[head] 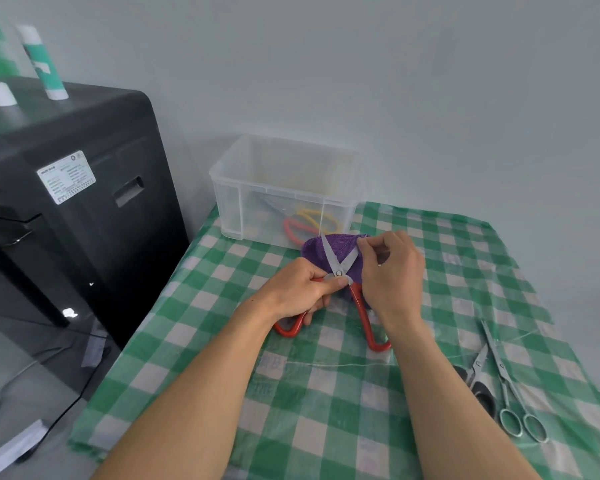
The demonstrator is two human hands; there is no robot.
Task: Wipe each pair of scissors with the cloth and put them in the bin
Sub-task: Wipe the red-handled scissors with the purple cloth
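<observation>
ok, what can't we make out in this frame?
Head view only:
- Binned scissors: blurred by the frosted wall of the bin, count unclear.
- Purple cloth: mostly behind the red scissors and right hand.
- Right hand's grip at the blade tip: whether cloth lies under the fingers is hidden.
- Left hand: covers one red handle.
- Cabinet label: too small to read.

- The right hand (394, 275) and the red scissors (362, 315) cover much of the purple cloth (316, 252).
- The left hand (297, 289) hides most of one handle of those scissors.
- In the bin (229, 206), the stored scissors (303, 220) show only as blurred colours through its cloudy wall; their number is unclear.
- The label (66, 176) on the black cabinet (101, 254) is too small to read.
</observation>
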